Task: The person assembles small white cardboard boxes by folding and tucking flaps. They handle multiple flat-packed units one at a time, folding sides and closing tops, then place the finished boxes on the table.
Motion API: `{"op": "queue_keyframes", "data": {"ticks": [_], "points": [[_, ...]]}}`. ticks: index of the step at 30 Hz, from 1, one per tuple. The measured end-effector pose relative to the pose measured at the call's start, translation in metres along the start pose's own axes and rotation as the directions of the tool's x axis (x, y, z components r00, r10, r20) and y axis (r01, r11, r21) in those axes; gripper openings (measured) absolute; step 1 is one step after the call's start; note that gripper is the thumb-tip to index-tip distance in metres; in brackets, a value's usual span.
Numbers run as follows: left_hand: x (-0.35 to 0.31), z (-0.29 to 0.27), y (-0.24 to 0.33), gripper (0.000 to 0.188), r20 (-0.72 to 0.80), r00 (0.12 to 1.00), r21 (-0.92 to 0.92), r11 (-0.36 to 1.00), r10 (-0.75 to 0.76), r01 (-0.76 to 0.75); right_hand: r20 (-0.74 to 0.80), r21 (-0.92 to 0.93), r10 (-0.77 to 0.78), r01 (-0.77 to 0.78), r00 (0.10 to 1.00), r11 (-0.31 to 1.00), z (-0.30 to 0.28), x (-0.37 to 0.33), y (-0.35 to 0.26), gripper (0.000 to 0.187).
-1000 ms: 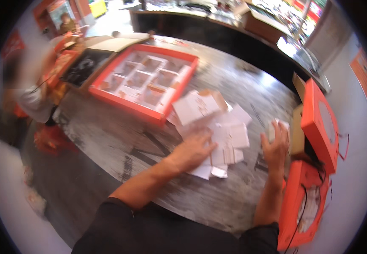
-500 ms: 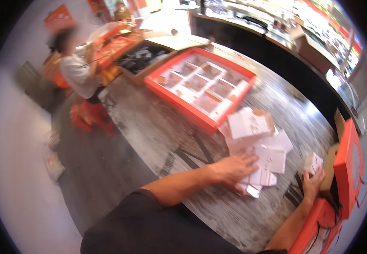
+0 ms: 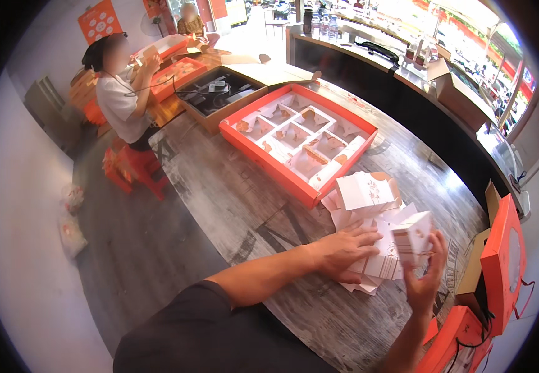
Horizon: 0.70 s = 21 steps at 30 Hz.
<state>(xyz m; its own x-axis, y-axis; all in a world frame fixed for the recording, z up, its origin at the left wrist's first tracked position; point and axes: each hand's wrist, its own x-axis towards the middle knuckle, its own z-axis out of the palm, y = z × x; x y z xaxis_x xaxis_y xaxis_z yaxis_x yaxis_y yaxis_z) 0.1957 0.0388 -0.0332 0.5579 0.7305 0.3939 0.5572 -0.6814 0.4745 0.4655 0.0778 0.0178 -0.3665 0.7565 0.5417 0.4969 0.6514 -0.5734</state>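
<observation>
My left hand [image 3: 342,252] lies flat on a heap of flattened white paper cartons [image 3: 375,208] spread on the wooden table [image 3: 232,199]. My right hand [image 3: 426,280] holds a small folded white box [image 3: 412,236] upright just right of the heap, fingers wrapped around its lower side. Behind the heap sits an orange tray [image 3: 297,140] divided into several white compartments.
Orange gift boxes [image 3: 502,261] stand at the table's right edge, more below them. A brown open box [image 3: 219,93] with dark contents lies beyond the tray. A person in a white shirt [image 3: 120,102] sits at far left by orange stools. A dark counter [image 3: 406,81] runs behind.
The view has swung left and pulled back. My right hand has lifted a small white box off the table beside the heap; my left hand stays pressed on the cartons.
</observation>
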Motion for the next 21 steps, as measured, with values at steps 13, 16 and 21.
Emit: {"op": "queue_keyframes", "data": {"ticks": [13, 16, 21], "points": [[-0.004, -0.023, 0.015, 0.071, -0.325, 0.913, -0.826, 0.544, -0.246, -0.147, 0.029, -0.131, -0.269, 0.271, 0.963, 0.954, 0.017, -0.008, -0.05, 0.08], [-0.002, -0.008, 0.006, 0.079, -0.348, 0.92, -0.791, 0.584, -0.182, -0.184, 0.009, -0.127, -0.292, 0.29, 0.956, 0.948, 0.023, -0.011, -0.047, 0.083], [-0.001, -0.011, 0.008, 0.065, -0.455, 0.848, -0.737, 0.649, -0.273, -0.187, -0.143, 0.183, -0.147, 0.172, 0.979, 0.968, 0.023, -0.01, -0.051, 0.069]]}}
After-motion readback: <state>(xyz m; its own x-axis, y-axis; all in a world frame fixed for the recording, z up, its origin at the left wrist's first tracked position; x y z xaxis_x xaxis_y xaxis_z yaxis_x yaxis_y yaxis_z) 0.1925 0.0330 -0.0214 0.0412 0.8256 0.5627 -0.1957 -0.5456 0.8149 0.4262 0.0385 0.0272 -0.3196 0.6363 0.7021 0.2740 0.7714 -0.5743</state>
